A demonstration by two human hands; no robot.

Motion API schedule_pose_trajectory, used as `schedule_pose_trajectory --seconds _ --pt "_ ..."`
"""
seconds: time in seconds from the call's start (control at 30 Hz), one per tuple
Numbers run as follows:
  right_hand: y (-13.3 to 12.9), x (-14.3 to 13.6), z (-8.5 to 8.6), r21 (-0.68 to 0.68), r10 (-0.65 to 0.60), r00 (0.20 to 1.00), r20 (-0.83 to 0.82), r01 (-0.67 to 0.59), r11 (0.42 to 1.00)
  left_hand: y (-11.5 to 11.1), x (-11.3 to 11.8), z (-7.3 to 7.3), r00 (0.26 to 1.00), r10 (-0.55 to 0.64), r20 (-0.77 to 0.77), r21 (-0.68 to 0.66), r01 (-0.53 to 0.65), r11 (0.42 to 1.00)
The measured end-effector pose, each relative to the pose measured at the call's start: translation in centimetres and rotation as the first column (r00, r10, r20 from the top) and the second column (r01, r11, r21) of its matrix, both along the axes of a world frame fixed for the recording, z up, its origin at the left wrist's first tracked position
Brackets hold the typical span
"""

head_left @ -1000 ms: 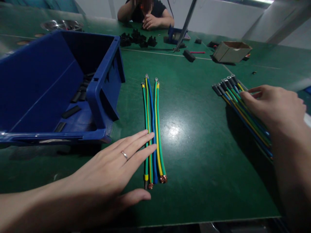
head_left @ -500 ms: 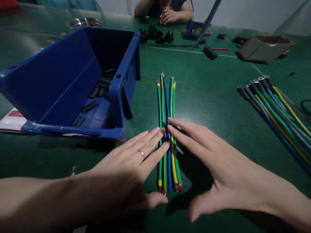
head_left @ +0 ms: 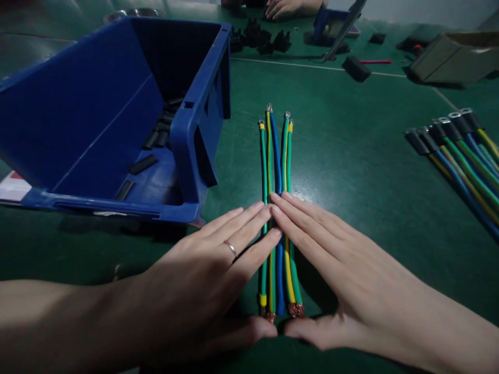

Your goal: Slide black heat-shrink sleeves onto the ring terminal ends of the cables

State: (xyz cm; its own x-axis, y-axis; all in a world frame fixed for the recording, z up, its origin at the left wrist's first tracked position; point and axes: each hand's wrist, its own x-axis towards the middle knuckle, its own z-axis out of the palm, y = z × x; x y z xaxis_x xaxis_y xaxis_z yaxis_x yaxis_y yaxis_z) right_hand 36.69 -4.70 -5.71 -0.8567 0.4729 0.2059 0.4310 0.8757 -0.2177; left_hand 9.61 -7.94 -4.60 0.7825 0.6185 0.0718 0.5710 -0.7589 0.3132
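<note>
Several short cables lie side by side on the green table: green-and-yellow cables (head_left: pixel 289 156) and a blue cable (head_left: pixel 277 156). Metal ring lugs (head_left: pixel 287 115) cap their far ends, and bare copper strands (head_left: pixel 295 309) show at some near ends. My left hand (head_left: pixel 222 254), with a ring on one finger, rests flat across the cables from the left, fingers stretched out. From the right, my right hand (head_left: pixel 331 259) lays its straight fingers over them, fingertips meeting those of the left. Both thumbs lie close to the near ends. Neither hand grips anything.
At left stands a blue bin (head_left: pixel 183 156) with short black tubes (head_left: pixel 143 164) inside. More lugged cables with black sleeves (head_left: pixel 463 150) lie at right. Farther back are black parts (head_left: pixel 259 37), a cardboard box (head_left: pixel 456 57), a metal rod (head_left: pixel 345 28) and another person's hand (head_left: pixel 283 8).
My right hand's fingers have closed together and come down over the cables, its thumb moving left toward the near ends. The left hand stays on the cables. The view has shifted slightly.
</note>
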Motion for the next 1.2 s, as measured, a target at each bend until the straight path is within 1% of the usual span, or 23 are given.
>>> schedule_pose_trajectory --seconds 0.1,0.23,0.47,0.63,0.73,0.93,1.2 --pt "-0.1 0.04 0.06 -0.022 -0.009 1.0 -0.013 0.009 1.0 0.2 -0.03 -0.06 1.0 0.0 0.0 -0.016 0.0 1.0" --pt "-0.14 -0.04 0.1 -0.013 -0.008 1.0 -0.013 0.008 1.0 0.3 -0.16 -0.1 1.0 0.001 -0.017 -0.054 -0.001 0.999" --pt "-0.46 -0.27 0.01 0.008 -0.01 1.0 -0.014 0.01 1.0 0.08 -0.38 -0.27 1.0 -0.016 0.007 -0.045 0.016 0.999" --pt "-0.5 -0.36 0.2 0.01 -0.014 1.0 -0.01 0.014 1.0 -0.05 -0.43 -0.14 1.0 -0.014 0.027 0.006 0.013 1.0" --pt "-0.52 -0.46 0.43 0.012 -0.006 1.0 -0.002 0.006 1.0 -0.35 -0.57 -0.36 1.0 -0.011 0.022 0.026 0.01 1.0" --pt "-0.62 -0.56 0.48 0.001 -0.007 1.0 -0.006 0.007 1.0 -0.6 -0.92 -0.59 0.998 -0.018 0.058 0.074 0.013 0.997" --pt "-0.87 -0.65 0.49 0.01 -0.018 1.0 -0.017 0.018 1.0 -0.29 -0.12 -0.43 0.999 -0.013 0.04 0.113 0.008 0.994"
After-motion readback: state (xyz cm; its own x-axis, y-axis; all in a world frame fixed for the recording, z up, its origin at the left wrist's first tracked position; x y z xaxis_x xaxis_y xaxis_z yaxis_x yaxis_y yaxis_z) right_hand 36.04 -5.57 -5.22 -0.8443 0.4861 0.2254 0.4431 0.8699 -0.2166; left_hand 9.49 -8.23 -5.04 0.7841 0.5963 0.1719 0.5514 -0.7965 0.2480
